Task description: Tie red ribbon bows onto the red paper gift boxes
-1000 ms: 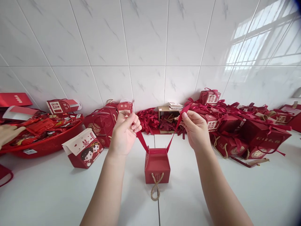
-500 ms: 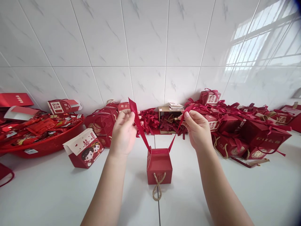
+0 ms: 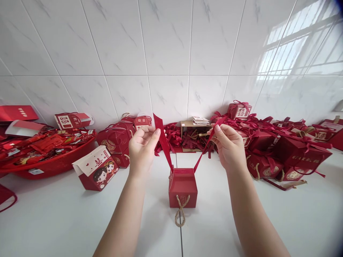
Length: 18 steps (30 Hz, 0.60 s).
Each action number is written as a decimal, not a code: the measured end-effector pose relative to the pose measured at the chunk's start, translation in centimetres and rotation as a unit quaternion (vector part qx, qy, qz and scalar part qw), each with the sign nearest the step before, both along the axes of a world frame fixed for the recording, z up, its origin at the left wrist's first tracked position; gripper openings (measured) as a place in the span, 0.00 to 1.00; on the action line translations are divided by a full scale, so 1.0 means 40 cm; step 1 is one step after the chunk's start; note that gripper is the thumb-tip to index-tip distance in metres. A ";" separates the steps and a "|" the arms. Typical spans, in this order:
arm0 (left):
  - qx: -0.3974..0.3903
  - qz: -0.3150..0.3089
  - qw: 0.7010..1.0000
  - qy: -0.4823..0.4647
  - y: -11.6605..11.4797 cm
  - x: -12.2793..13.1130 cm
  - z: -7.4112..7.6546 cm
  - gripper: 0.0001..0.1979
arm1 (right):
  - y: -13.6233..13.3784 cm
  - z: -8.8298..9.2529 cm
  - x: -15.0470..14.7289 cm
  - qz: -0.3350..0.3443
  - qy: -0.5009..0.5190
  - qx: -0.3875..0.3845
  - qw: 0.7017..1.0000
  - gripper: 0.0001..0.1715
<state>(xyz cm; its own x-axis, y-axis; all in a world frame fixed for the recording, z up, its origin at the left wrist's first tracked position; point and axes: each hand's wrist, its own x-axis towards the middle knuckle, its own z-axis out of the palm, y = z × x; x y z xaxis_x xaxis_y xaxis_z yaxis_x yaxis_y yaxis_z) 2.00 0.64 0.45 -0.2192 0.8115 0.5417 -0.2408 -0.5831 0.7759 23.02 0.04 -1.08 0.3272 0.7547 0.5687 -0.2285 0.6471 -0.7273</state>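
Note:
A small dark red gift box (image 3: 183, 185) stands upright on the white table, a twisted rope loop (image 3: 180, 216) hanging from its near face. From its top a red ribbon (image 3: 165, 147) rises in two ends, spread in a V. My left hand (image 3: 142, 147) pinches the left end between thumb and fingers, and the ribbon's tip sticks up past them. The right end is pinched by my right hand (image 3: 227, 144), level with the left one. Both hands are raised above and beyond the box.
At left lie a red basin (image 3: 63, 160) of wrapped sweets and a printed box (image 3: 99, 169). Stacked red boxes (image 3: 114, 142) stand behind my left hand. A cardboard box (image 3: 197, 137) of ribbons is against the tiled wall. Many ribboned boxes (image 3: 302, 151) fill the right.
Both hands have shifted slightly right, still pinching the ribbon ends. The gift box sits a touch further right and up in the picture.

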 end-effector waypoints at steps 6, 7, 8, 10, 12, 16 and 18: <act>0.007 0.006 1.000 -0.001 -0.005 0.000 0.002 0.10 | 0.003 -0.001 0.005 -0.020 0.004 0.002 1.000 0.09; 0.007 0.006 1.000 0.000 -0.005 0.000 0.001 0.10 | 0.002 -0.001 0.005 -0.021 0.007 0.004 1.000 0.09; 0.008 0.007 1.000 0.002 -0.006 0.000 0.001 0.10 | 0.002 -0.001 0.006 -0.021 0.010 0.006 1.000 0.08; 0.008 0.006 1.000 0.006 -0.010 0.001 0.002 0.10 | 0.000 0.000 0.008 -0.023 0.013 0.011 1.000 0.08; 0.008 -0.010 1.000 0.015 -0.016 0.004 0.006 0.10 | -0.002 0.002 0.008 -0.028 0.017 0.020 0.999 0.07; 0.004 -0.095 0.994 0.050 -0.032 0.016 0.014 0.09 | -0.007 0.005 -0.001 0.001 0.009 0.012 1.000 0.08; 0.002 -0.130 0.989 0.073 -0.039 0.024 0.014 0.08 | -0.011 0.004 -0.013 0.016 -0.015 -0.011 1.000 0.09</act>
